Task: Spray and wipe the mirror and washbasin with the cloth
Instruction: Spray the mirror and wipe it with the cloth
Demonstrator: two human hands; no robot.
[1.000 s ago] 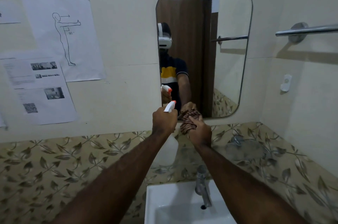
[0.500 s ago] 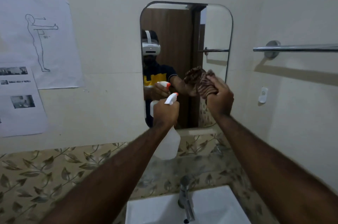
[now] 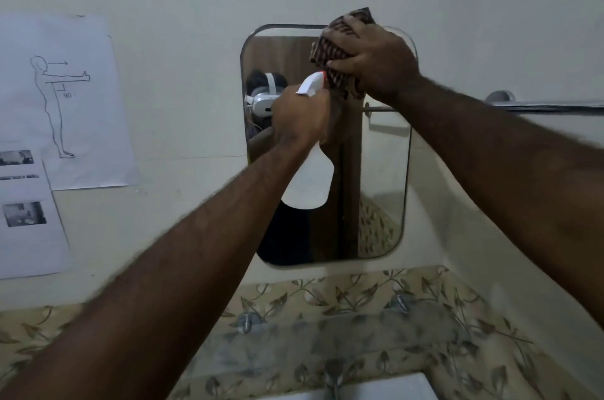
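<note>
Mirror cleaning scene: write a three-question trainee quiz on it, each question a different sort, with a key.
1. True or false: the right hand presses the cloth against the bottom edge of the mirror.
2. Which hand holds the spray bottle? A) left hand B) right hand C) neither
3. Fill in: the papers are taped to the wall on the mirror's ____ side.

Key: 1. False, it is at the top edge. 2. A. 3. left.

Cream wall [image 3: 183, 125] carries mirror [image 3: 382, 203], two paper sheets [image 3: 65, 99] at left, towel rail [image 3: 549, 107] at right.
</note>
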